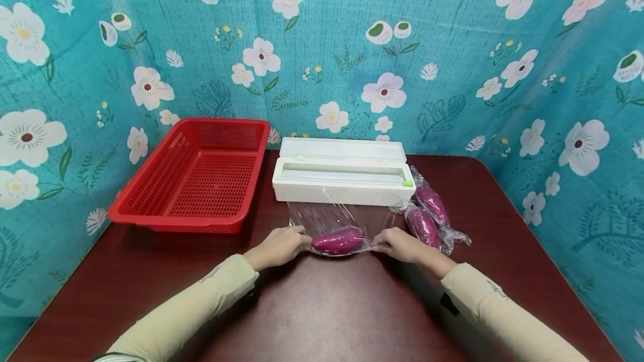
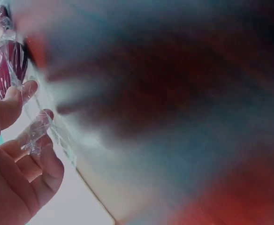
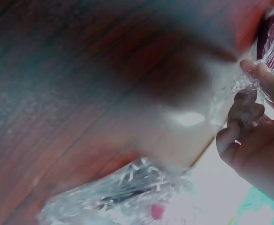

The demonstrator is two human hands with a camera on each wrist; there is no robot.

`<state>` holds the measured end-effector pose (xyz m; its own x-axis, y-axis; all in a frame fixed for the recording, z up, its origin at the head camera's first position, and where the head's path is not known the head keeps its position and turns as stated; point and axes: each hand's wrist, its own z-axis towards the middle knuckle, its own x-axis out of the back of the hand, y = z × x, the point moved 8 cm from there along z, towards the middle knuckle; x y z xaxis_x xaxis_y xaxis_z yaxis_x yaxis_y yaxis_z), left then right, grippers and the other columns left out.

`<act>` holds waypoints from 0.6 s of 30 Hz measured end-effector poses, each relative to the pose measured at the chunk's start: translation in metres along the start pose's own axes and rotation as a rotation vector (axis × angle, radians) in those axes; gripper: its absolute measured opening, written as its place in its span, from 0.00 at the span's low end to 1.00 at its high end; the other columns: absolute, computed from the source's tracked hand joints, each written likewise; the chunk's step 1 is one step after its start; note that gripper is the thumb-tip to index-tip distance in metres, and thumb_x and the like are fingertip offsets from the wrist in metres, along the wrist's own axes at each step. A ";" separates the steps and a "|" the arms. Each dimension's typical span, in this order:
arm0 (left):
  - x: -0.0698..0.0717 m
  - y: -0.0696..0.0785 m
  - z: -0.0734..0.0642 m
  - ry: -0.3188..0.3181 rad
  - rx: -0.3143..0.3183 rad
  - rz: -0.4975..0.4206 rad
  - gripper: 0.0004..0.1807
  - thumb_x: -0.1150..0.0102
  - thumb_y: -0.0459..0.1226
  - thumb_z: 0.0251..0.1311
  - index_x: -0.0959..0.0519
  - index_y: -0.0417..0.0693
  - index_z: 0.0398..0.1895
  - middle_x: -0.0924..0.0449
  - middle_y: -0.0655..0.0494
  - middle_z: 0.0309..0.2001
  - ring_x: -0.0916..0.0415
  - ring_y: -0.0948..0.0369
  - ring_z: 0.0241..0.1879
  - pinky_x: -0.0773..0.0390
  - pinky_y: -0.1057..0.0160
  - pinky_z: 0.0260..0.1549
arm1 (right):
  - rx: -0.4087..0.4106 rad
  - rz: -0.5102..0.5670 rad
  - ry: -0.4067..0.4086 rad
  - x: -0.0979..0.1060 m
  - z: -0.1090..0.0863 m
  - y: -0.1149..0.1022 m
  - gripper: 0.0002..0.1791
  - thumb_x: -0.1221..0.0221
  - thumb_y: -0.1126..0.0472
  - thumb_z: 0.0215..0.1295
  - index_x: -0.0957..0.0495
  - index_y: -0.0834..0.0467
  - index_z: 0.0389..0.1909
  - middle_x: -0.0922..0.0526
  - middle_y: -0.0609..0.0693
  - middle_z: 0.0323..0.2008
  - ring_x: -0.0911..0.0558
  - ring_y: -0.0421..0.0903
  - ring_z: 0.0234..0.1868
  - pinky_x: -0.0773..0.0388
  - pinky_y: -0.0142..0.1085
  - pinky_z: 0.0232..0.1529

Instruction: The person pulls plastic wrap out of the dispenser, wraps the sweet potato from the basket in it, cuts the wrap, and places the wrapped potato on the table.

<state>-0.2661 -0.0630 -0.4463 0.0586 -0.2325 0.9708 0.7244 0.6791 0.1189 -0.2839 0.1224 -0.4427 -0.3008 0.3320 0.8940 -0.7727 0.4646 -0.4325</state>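
A glossy purple eggplant (image 1: 338,241) lies near the middle of the table, wrapped in clear plastic wrap (image 1: 347,214). The wrap stretches back from it to the front of a white dispenser box (image 1: 342,193). At the eggplant's left end, my left hand (image 1: 284,244) pinches gathered wrap between thumb and index finger; crumpled film (image 2: 37,133) also clings to the other fingers. My right hand (image 1: 399,243) pinches the twisted wrap at the right end, its lower fingers curled in the right wrist view, with film (image 3: 254,86) bunched against them.
The dispenser's lid (image 1: 342,148) is raised, with a green piece (image 1: 407,183) at its right end. Two wrapped eggplants (image 1: 422,227) lie right of the box. A red plastic basket (image 1: 241,220) stands at the back left. A flowered curtain (image 1: 322,71) hangs behind the table.
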 end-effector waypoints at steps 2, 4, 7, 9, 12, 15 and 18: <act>0.000 -0.002 0.000 -0.003 0.010 -0.017 0.05 0.42 0.41 0.55 0.23 0.56 0.23 0.34 0.60 0.22 0.28 0.61 0.22 0.32 0.64 0.16 | -0.064 0.084 -0.032 -0.001 -0.001 0.007 0.06 0.44 0.69 0.57 0.22 0.62 0.23 0.25 0.45 0.18 0.30 0.33 0.21 0.30 0.29 0.23; -0.001 -0.006 0.001 -0.013 0.037 -0.041 0.05 0.42 0.41 0.55 0.23 0.56 0.23 0.35 0.61 0.22 0.28 0.61 0.22 0.32 0.64 0.16 | -0.129 0.167 -0.060 -0.002 -0.002 0.014 0.08 0.47 0.67 0.61 0.22 0.62 0.24 0.28 0.44 0.16 0.33 0.33 0.18 0.33 0.29 0.21; -0.005 -0.014 0.003 -0.056 0.106 -0.097 0.06 0.44 0.41 0.56 0.24 0.56 0.22 0.35 0.61 0.22 0.29 0.61 0.24 0.32 0.62 0.18 | -0.202 0.263 -0.087 -0.003 -0.002 0.020 0.11 0.51 0.66 0.64 0.23 0.63 0.25 0.31 0.44 0.14 0.35 0.33 0.17 0.34 0.29 0.21; -0.009 -0.020 0.005 -0.099 0.165 -0.170 0.08 0.45 0.40 0.57 0.25 0.55 0.21 0.33 0.62 0.22 0.30 0.62 0.25 0.31 0.61 0.21 | -0.227 0.298 -0.092 -0.005 -0.001 0.022 0.13 0.52 0.66 0.65 0.23 0.64 0.25 0.31 0.45 0.14 0.34 0.35 0.16 0.34 0.29 0.20; -0.016 -0.028 0.008 -0.164 0.270 -0.319 0.10 0.48 0.39 0.59 0.23 0.53 0.20 0.29 0.62 0.21 0.31 0.64 0.26 0.30 0.60 0.25 | -0.269 0.314 -0.091 -0.007 0.001 0.025 0.15 0.54 0.67 0.66 0.25 0.65 0.23 0.31 0.46 0.13 0.33 0.36 0.15 0.35 0.29 0.19; -0.019 -0.035 0.010 -0.205 0.372 -0.439 0.11 0.49 0.36 0.59 0.20 0.51 0.21 0.26 0.62 0.20 0.33 0.66 0.24 0.31 0.63 0.26 | -0.290 0.303 -0.078 -0.007 0.006 0.028 0.16 0.56 0.67 0.65 0.27 0.65 0.19 0.32 0.45 0.11 0.33 0.36 0.14 0.35 0.29 0.18; -0.019 -0.040 0.012 -0.208 0.428 -0.489 0.10 0.49 0.33 0.56 0.18 0.47 0.22 0.25 0.61 0.19 0.35 0.67 0.22 0.33 0.67 0.25 | -0.325 0.285 -0.064 -0.006 0.010 0.031 0.16 0.57 0.68 0.61 0.29 0.64 0.15 0.34 0.42 0.09 0.33 0.36 0.12 0.36 0.29 0.18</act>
<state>-0.3044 -0.0773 -0.4668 -0.3701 -0.4732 0.7995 0.2959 0.7557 0.5842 -0.3115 0.1268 -0.4601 -0.5180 0.4378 0.7349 -0.4407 0.5998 -0.6679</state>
